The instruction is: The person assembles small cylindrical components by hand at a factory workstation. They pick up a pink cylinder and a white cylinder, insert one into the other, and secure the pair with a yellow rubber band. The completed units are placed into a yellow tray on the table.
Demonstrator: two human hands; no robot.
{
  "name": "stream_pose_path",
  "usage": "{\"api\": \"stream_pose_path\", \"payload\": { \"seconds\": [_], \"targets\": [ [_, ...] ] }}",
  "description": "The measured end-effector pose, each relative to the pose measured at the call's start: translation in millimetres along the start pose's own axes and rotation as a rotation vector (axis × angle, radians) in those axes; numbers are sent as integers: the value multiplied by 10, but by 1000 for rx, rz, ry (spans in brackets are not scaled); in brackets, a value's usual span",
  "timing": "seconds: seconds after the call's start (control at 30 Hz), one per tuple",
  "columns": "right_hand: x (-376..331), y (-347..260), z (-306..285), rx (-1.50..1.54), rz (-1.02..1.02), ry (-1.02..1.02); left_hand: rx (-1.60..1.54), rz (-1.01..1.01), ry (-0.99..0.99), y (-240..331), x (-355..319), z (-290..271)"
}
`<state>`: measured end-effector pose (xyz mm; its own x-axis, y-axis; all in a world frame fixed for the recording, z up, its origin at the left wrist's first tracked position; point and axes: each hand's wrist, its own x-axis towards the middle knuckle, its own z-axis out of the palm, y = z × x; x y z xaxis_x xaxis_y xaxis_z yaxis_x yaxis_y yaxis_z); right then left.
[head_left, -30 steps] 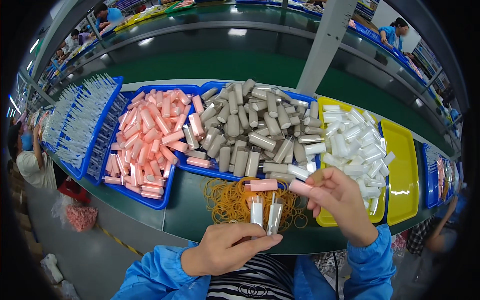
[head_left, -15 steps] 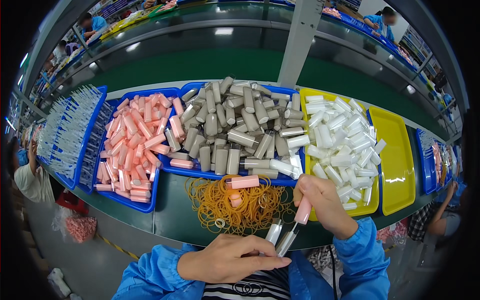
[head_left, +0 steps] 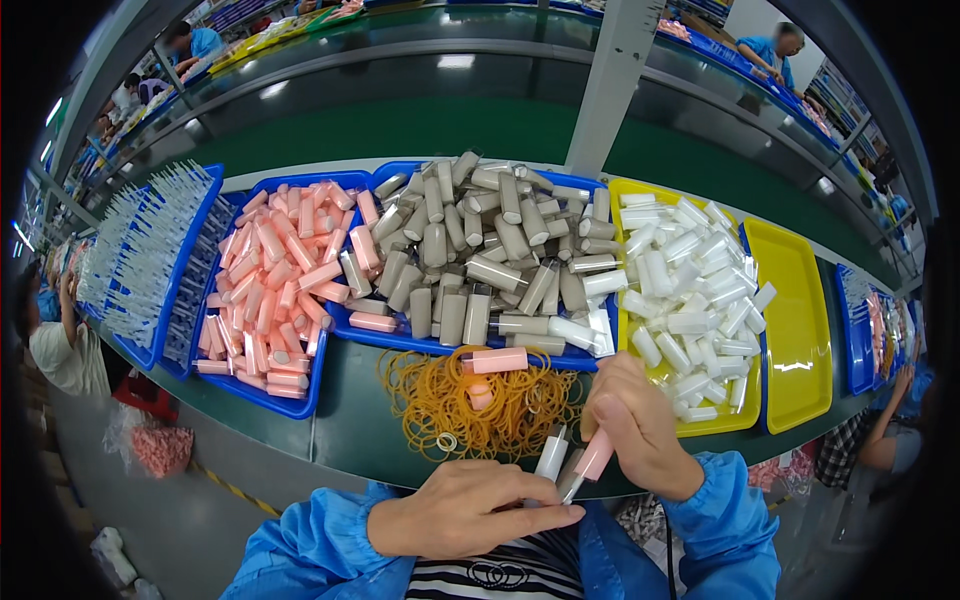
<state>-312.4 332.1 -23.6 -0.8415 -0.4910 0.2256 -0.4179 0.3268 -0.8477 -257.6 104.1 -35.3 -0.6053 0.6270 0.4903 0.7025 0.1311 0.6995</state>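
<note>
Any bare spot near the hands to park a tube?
Free: the empty yellow tray right of the white tubes, and the green bench strip left of the rubber bands. Crowded: every other tray, piled high.

A single view — from a wide fisheye camera worn on the person's head — looks steeply down and forward over the bench (head_left: 350,440). It sits close: the hands (head_left: 470,510) and blue sleeves fill the lower edge, trays span the middle. Farther off, the green conveyor (head_left: 400,140) and other workers curve along the rim, where straight edges bend. A dark border rings the picture.
</note>
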Motion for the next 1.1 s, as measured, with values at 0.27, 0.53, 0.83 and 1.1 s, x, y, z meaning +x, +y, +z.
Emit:
{"api": "stream_pose_path", "payload": {
  "seconds": [0.27, 0.53, 0.83, 1.1],
  "targets": [
    [-131, -79, 236, -102, -171, 140, 179, 84, 248, -150, -161, 151],
    [0, -47, 187, -196, -397, -59, -1395, -894, 74, -14, -176, 167],
    [-42, -310, 213, -714, -353, -177, -1135, -798, 135, -11, -124, 276],
    [-85, -212, 267, -403, -225, -121, -1889, -744, 263, -145, -283, 535]
  ]
}}
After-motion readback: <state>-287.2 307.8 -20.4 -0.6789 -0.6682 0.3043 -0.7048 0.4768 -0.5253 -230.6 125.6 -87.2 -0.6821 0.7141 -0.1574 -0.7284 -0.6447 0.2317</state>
